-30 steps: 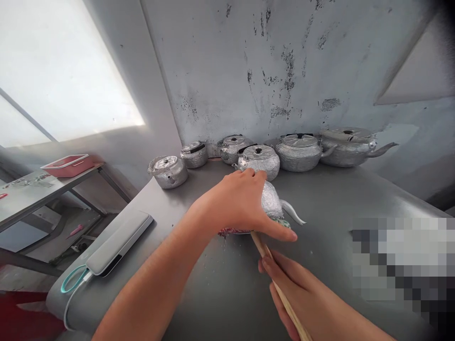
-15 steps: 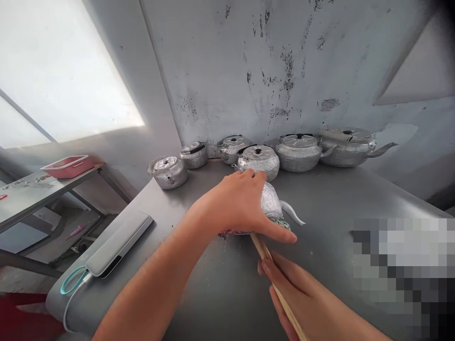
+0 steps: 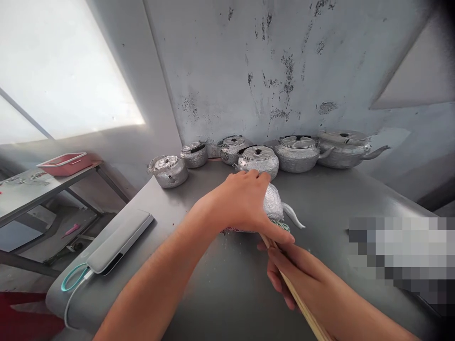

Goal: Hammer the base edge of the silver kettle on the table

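Note:
My left hand (image 3: 245, 199) is spread over a silver dimpled kettle (image 3: 273, 201), gripping it from above and hiding most of it. The kettle's curved spout points to the right. Under the kettle, a strip of red and green patterned material (image 3: 281, 225) shows at its lower edge. My right hand (image 3: 287, 270) is closed around a pale wooden stick (image 3: 298, 296), whose upper end meets the underside of my left hand near the kettle's base. What the stick's tip touches is hidden.
Several silver kettles (image 3: 297, 154) stand along the wall at the back of the grey table (image 3: 220, 293). A grey power bank (image 3: 121, 241) with a cable lies at the left. Beyond is a side table with a pink basket (image 3: 66, 166). A blurred patch covers the right edge.
My right hand and the stick have shifted slightly to the right, with the stick's upper end nearer my left thumb. My left hand stays on the kettle, slightly further right.

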`<state>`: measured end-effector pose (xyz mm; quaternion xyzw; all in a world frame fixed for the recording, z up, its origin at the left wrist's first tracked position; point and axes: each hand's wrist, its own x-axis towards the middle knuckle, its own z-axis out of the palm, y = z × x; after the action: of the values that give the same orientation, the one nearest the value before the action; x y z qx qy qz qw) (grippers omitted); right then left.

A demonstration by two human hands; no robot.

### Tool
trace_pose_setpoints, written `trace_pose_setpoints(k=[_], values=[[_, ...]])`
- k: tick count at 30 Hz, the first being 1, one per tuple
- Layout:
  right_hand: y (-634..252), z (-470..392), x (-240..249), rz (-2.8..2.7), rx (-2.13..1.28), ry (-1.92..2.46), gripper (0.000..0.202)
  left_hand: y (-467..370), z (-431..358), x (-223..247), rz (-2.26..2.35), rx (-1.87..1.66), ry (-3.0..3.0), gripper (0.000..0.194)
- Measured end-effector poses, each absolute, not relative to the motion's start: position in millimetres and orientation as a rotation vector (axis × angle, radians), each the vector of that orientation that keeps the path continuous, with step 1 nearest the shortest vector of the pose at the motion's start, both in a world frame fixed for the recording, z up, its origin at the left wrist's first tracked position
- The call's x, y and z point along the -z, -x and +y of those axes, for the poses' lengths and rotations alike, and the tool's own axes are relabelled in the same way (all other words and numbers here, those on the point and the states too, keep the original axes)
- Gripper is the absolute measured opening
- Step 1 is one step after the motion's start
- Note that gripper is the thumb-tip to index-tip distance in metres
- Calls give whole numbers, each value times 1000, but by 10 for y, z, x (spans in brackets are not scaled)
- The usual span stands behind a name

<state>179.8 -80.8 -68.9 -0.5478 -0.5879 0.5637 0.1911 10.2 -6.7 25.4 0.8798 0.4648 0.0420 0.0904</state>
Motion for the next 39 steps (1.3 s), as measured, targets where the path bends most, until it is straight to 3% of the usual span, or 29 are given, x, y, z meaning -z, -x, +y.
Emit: trace_pose_setpoints(k=[9,18,23,34,39], values=[[-1601,-777,570,-1439,-1673,1614,33,-22,8,-218,1415,-231,-2616,90],[-1682,-682,788,-1464,-1665,1486,50,-25,15,-200,1425,-213,-2599,92],[-1693,-716,868,-1393,-1759,1492,49,-33,-54,-229,1460,-175,-2530,88],[-1739,-656,819,-1397,-1782,1465,43,-48,-71,-269,1488,-108,-2419,98],[-1741,-693,866,-1402,-1770,1438,51,-51,-48,-263,1501,-114,-2392,89]])
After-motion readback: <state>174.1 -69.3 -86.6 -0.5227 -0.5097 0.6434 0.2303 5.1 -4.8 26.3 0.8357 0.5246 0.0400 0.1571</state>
